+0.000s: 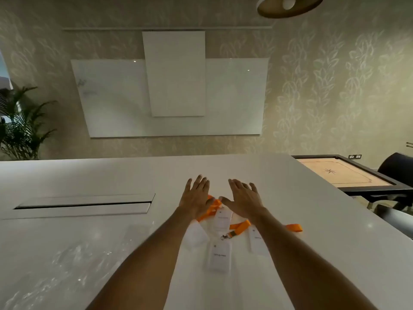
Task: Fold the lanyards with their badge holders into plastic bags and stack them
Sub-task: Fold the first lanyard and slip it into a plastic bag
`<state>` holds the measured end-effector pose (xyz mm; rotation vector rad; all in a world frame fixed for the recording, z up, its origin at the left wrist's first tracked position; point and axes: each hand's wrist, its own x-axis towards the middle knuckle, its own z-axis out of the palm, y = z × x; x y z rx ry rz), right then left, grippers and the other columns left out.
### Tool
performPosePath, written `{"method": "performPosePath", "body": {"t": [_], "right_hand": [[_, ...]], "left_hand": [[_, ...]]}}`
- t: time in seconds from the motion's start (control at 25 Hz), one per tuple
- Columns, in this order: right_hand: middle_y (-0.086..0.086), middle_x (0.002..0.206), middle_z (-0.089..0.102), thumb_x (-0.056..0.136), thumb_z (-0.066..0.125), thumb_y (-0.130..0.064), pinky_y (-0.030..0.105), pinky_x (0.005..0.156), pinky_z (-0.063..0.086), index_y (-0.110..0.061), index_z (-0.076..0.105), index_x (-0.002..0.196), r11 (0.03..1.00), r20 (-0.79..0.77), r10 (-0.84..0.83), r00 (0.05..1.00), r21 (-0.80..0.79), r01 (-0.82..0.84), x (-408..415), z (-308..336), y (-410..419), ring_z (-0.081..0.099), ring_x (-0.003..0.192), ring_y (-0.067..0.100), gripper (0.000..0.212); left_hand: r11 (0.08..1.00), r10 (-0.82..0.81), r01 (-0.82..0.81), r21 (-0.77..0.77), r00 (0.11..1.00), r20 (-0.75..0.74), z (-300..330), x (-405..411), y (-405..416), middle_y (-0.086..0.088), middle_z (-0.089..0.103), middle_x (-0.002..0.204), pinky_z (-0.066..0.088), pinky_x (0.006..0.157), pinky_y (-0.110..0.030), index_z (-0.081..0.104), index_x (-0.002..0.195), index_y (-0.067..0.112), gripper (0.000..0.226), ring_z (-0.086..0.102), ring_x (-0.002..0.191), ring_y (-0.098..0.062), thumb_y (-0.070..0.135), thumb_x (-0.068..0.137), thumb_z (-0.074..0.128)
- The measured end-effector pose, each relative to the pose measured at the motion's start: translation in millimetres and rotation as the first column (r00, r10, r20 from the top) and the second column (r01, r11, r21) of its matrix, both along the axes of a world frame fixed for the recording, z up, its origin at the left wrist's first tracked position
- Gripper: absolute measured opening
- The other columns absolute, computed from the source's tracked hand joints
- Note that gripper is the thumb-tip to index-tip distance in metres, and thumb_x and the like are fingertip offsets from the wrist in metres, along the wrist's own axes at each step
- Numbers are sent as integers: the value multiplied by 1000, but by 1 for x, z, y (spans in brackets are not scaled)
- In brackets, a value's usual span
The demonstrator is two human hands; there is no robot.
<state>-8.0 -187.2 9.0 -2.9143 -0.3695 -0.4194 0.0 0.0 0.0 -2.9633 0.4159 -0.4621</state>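
on the white surface [290, 198], left hand [196, 198] and right hand [243, 199] hover flat, each grip released, above orange lanyards [240, 227]; badge holders [220, 257] lie just behind them.

I see little that reads cleanly. The nearest badge holder [220, 256] on the counter [312, 220] carries one short line of dark print across its white card; I think it is two words, but they are too blurred for me to spell out. The badge holder [221, 218] farther off and the one [257, 239] at the right each show a similar faint line, also unreadable. The whiteboard [111, 97] bears pale scribbles I cannot make out.
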Motion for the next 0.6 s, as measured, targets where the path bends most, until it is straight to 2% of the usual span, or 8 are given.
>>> {"method": "performPosePath", "body": {"t": [0.16,0.24,0.32,0.48,0.6], "right_hand": [[6,144,47,85,39,-66,49,115,21,-18,31,145,998,-84,-10,996,-66,5,-7,-25,3,45,131,28,77],[6,124,63,85,41,-62,48,111,26,-18,48,132,996,-109,-17,994,-85,7,-9,-36,4,55,119,28,65],[5,109,69,85,42,-57,46,107,30,-18,59,116,994,-94,-6,996,-105,-4,-9,-45,3,61,107,24,53],[4,105,69,87,40,-52,45,105,32,-19,62,108,987,-61,-26,998,-162,15,-6,-65,6,62,100,23,44],[3,106,68,89,43,-49,44,106,32,-19,63,108,989,-63,-70,996,-132,61,-4,-69,9,60,102,23,41]], "left_hand": [[996,26,-43,-83,981,-192,-19,0,3,-7,23,155,4,118,-49,20,146,9,65,4,147,-24,50,96,27],[991,44,-79,-109,955,-293,-29,0,2,-8,36,149,8,117,-49,32,142,12,60,15,144,-26,49,95,32],[989,43,-90,-119,935,-353,-34,-2,0,-9,50,137,15,114,-49,45,131,16,48,30,137,-28,45,94,37],[983,-1,-64,-172,936,-352,-44,-2,-4,-8,56,129,30,107,-47,51,123,20,37,47,124,-30,39,93,44],[960,-30,-70,-272,937,-347,-46,-1,-11,-9,57,126,42,94,-41,55,122,19,35,54,114,-31,35,92,48]]}}
